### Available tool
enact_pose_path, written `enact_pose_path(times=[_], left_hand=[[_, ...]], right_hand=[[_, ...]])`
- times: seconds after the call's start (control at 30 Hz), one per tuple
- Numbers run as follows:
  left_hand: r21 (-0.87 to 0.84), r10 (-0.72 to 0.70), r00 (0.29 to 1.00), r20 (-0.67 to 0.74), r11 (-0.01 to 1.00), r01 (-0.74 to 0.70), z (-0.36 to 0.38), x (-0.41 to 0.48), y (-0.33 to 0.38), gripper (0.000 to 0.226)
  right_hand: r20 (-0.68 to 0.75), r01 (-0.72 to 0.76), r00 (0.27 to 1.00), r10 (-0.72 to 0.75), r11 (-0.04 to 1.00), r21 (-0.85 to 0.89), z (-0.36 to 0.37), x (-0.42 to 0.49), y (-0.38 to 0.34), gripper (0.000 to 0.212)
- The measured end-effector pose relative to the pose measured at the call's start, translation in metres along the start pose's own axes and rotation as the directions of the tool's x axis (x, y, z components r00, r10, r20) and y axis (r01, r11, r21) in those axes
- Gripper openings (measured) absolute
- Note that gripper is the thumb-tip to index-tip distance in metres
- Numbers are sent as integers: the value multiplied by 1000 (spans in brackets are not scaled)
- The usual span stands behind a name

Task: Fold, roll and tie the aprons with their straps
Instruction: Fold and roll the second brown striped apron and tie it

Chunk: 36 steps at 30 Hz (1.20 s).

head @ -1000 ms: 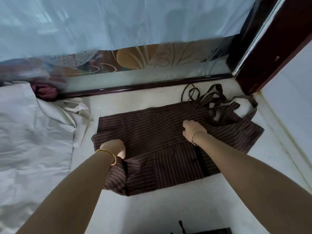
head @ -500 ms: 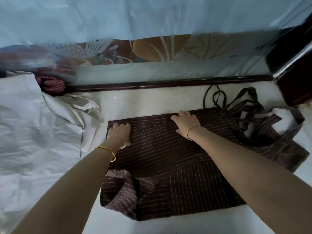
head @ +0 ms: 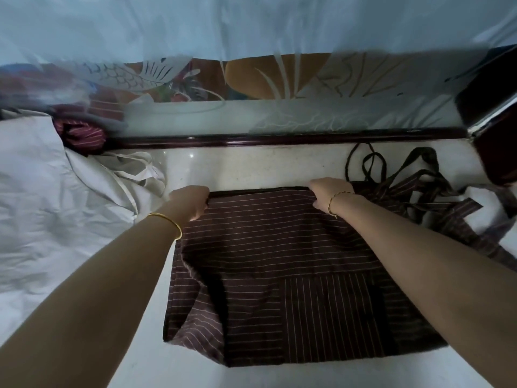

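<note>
On far edge of striped apron (head: 265,261): grip of left hand (head: 188,201) and right hand (head: 327,194).

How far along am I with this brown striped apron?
Done: the brown striped apron lies spread flat, with a layer already folded over at its near left. In hand: the left hand and right hand each grip its far edge. Left: rolling it and tying it with the straps, which lie loose and tangled at right. The white cloth at left lies crumpled.
</note>
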<state>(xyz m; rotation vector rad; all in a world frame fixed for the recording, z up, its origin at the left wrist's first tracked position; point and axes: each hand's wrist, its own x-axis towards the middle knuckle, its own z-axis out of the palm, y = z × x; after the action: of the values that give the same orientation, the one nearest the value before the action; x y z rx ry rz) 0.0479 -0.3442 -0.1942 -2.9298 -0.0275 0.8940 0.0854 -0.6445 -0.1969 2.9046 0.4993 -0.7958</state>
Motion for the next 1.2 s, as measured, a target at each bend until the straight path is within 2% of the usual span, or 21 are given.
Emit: enact_pose_path(times=[0.1, 0.17, 0.27, 0.33, 0.4, 0.47, 0.5, 0.57, 0.63, 0.7, 0.77, 0.83, 0.9, 0.93, 1.07, 1.2], left_hand=[[125, 6, 997, -72, 992, 3, 3, 4, -2, 17], [137, -23, 1000, 12, 990, 22, -3, 3, -8, 23], [12, -37, 973, 229, 999, 36, -14, 4, -22, 31], [39, -92, 957, 274, 996, 85, -22, 2, -27, 28], [211, -154, 977, 147, 970, 121, -27, 3, -30, 27], [281, -169, 986, -8, 946, 164, -24, 4, -30, 21], [271, -180, 980, -88, 942, 197, -20, 3, -30, 19], [194, -224, 951, -214, 944, 266, -12, -2, -29, 31], [-47, -324, 913, -248, 945, 322, -1, -9, -32, 45], [-359, -450, 879, -159, 855, 373, 11, -19, -37, 53], [-549, -470, 883, 4, 737, 395, 19, -37, -37, 43], [-689, -433, 882, 185, 583, 430, 27, -58, -31, 42], [-767, -357, 856, 373, 401, 501, 33, -81, -25, 49], [-762, -293, 845, 446, 371, 531, 37, -90, -25, 54], [-708, -44, 787, 616, 407, 577, 52, -121, -23, 81], [-776, 94, 809, 580, 364, 515, 66, -142, -12, 86]], right_hand=[[-3, -49, 999, 49, 999, -10, 7, 8, 0, 26], [3, -74, 997, 74, 997, 0, 9, 11, 2, 28], [19, -102, 995, 102, 995, -11, 11, 16, 3, 30], [22, -117, 993, 118, 993, -19, 11, 19, 1, 29], [14, -135, 991, 135, 991, -17, 11, 19, -1, 25], [17, -158, 987, 158, 987, -9, 9, 19, -2, 23], [24, -170, 985, 170, 985, 1, 9, 18, -2, 23], [16, -202, 979, 202, 979, 18, 6, 14, -6, 25], [-71, -232, 970, 231, 973, 1, 3, 2, -15, 32], [-249, -215, 949, 192, 974, -71, 2, -15, -32, 35], [-359, -113, 930, 77, 990, -80, 5, -35, -55, 34], [-345, 28, 938, -28, 1000, -5, 13, -56, -80, 34], [-254, 130, 962, -98, 985, 111, 26, -77, -103, 28], [-202, 148, 973, -115, 977, 154, 33, -88, -112, 26], [-43, 99, 995, -92, 972, 215, 63, -122, -135, 38], [21, 26, 999, -28, 993, 115, 78, -138, -146, 60]])
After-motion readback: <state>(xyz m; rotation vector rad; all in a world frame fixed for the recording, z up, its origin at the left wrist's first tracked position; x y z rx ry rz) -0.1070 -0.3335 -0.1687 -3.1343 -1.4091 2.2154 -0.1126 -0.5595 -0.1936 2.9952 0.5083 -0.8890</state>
